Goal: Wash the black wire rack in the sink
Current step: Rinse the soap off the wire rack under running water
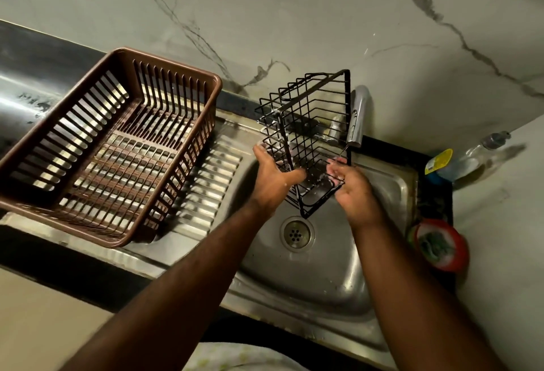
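Where the black wire rack is: the black wire rack (313,132) is held up in both hands over the basin of the sink (323,276), clear of the steel, with the drain (295,233) below its lower corner.
Left hand: the left hand (273,174) grips the rack's lower left side, fingers wrapped behind the wires and the thumb stretched along the front across the mesh.
Right hand: the right hand (354,194) is curled onto the lower right edge, wet fingertips (338,164) pinching the frame; whether it also holds a scrubber I cannot tell.
Long axis: runs steeply from the low corner above the drain up to the far end by the wall.
Pointing: the upper end points away from the person, toward the marble wall, tilted slightly right, just in front of the faucet (358,114).
Surface: specks of foam cling to the upper left wires.
Left of basin: a brown slatted basket (176,70) sits on the ribbed drainboard.
Right of basin: a clear bottle (468,158) lies on the counter; nearer the person, a red round tub (454,253) holds something green.
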Available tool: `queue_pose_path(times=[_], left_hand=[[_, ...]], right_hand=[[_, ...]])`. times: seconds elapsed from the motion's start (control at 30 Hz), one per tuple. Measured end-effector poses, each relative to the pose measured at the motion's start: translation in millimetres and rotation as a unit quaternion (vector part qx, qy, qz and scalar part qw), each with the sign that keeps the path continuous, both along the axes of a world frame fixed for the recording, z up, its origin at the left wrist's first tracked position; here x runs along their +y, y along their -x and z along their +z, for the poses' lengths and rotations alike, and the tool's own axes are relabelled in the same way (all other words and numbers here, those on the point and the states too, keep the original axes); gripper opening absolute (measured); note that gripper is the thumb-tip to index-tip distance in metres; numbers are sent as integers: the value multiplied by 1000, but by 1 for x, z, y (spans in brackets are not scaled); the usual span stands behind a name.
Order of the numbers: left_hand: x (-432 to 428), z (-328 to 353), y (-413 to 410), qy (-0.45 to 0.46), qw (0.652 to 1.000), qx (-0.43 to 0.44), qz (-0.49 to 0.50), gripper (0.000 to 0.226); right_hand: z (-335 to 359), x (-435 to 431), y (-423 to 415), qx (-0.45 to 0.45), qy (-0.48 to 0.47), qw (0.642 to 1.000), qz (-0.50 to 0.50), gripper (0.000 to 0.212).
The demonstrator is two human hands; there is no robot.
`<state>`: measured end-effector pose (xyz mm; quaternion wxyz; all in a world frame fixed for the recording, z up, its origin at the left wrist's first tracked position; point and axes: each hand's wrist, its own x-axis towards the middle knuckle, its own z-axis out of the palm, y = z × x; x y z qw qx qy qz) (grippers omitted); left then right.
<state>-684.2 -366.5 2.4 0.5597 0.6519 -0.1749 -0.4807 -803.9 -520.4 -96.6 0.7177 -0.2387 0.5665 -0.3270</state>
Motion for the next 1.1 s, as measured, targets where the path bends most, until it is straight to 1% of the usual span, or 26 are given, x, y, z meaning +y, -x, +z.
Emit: queue_pose_path(times=[0.07,0.13,0.2,0.27,0.33,0.4,0.5,0.63,0.7,0.87,1.0,1.1], left_hand=[[-2,-3,1,0,1000,0,28,124],[-2,-1,0,0,999,7,37,126],[-1,3,-1,10,999,-4,48,118],[-2,4,-2,17,998,-16,52,113],[-4,4,-4,17,998,-24,59,115],[-5,6,-7,12,997,-30,74,116],[-6,7,-11,25,996,-22,84,118],[-5,11,-10,29,996,-47,76,124],[-5,12,-7,31,995,-63,75,127],[-9,9,-4,41,993,-63,87,132],[-11,9,0,51,991,-59,110,128],[-11,-1,3,66,989,-72,108,119]], right_hand=[[1,0,0,-30,-48,998,32,16],[4,3,-1,-33,-87,992,82,15],[9,5,-3,-26,-112,987,109,14],[14,3,-5,-31,-116,987,105,15],[17,-3,-5,-34,-110,988,106,28],[22,-7,-3,-35,-90,987,131,36],[30,-5,0,-32,-38,987,150,40],[36,-3,-1,-4,5,987,161,45],[36,-1,-6,-11,12,990,142,43],[27,11,-21,-47,20,998,40,31],[15,24,-26,-51,30,998,5,31],[12,30,-26,-35,23,999,15,38]])
